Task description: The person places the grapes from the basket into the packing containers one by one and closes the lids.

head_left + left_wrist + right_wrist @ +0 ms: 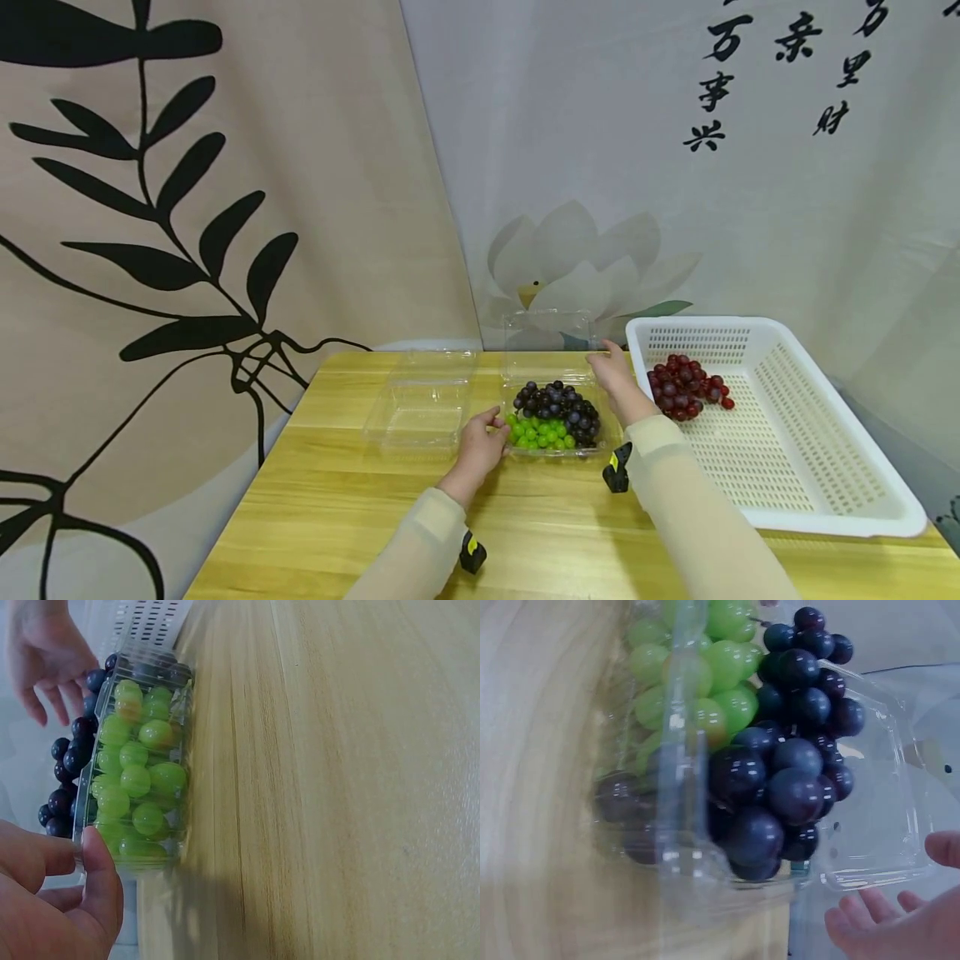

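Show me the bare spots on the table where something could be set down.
The wooden table is bare along its near edge, in front of the empty clear box, and between the two forearms. The white basket floor is free nearer than the red grapes. It is crowded around the grape-filled box, where the left hand and right hand flank it.

The dark grapes (787, 761) hide the clear box's (870, 847) floor.

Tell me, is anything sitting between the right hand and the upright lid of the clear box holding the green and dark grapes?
Nothing visible does. The right hand is beside the upright lid of the clear box, fingers near its right edge. The dark grapes lie below that, and the white basket stands off to the right.
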`<state>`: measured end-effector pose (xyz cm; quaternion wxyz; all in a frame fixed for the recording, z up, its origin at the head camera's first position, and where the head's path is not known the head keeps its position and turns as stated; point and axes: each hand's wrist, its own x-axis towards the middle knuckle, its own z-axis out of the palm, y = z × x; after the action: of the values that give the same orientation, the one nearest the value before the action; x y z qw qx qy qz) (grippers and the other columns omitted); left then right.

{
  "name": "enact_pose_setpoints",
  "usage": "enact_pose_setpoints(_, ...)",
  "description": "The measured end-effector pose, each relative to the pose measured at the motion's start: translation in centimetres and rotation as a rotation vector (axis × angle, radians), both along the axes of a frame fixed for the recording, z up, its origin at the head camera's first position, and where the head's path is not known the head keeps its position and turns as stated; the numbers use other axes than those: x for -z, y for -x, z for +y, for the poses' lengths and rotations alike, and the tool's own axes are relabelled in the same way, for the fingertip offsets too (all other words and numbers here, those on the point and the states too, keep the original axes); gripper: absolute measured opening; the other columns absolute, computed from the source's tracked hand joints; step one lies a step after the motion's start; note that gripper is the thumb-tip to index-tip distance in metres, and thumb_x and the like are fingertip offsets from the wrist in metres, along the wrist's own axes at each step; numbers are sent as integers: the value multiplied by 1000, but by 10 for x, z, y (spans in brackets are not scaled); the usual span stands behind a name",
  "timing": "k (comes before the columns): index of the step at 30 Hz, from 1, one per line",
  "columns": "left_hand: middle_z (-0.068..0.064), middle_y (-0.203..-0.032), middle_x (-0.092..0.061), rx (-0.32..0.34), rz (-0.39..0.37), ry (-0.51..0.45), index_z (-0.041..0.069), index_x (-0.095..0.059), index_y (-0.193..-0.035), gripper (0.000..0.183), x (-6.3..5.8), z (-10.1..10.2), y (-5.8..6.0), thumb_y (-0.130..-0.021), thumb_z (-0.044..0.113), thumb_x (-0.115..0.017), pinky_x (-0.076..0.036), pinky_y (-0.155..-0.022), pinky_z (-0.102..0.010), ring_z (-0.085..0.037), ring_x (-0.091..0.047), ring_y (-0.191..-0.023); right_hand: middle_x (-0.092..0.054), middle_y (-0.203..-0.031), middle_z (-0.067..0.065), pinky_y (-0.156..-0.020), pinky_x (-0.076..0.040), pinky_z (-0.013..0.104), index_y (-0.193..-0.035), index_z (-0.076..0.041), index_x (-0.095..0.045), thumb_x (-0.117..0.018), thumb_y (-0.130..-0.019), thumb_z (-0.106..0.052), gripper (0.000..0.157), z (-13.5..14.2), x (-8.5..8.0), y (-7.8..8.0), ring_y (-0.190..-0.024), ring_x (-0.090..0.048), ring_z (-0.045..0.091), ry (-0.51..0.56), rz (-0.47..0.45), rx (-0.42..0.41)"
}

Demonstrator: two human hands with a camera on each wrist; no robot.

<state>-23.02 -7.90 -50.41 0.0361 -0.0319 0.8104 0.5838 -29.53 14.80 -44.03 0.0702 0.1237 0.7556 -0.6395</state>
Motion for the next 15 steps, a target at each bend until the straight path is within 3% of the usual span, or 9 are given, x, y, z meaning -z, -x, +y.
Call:
enact_pose_setpoints(4, -11, -98, -55, -3, 18, 5, -7, -44, -136, 48, 0, 0, 0, -91, -2, -57, -51, -50, -25, -15, -54, -53, -23, -152, 21, -115, -23, 52, -153, -8, -5, -39, -99, -17, 64, 0, -11, -2, -139, -24, 38, 0, 42, 9)
enact_pose_setpoints(10, -10, -98, -55, -3, 3, 6, -6, -43, -138, 48, -1, -1, -1, -92, 0, -57, -53, -52, -29, -15, -55, -54, -25, -151, 20, -115, -23, 50, -153, -11, -14, -39, -100, -16, 59, 1, -28, -5, -140, -24, 36, 18, 92, 18)
enact_pose_setpoints(15, -10, -99, -55, 0, 0, 3, -6, -42, -138, 48, -2, -1, -1, -92, 0, -56, -51, -51, -27, -13, -53, -53, -29, -149, 21, -102, -37, 44, -151, -8, -20, -40, -100, -17, 56, 1, -39, -12, -134, -31, 36, 3, 82, 12)
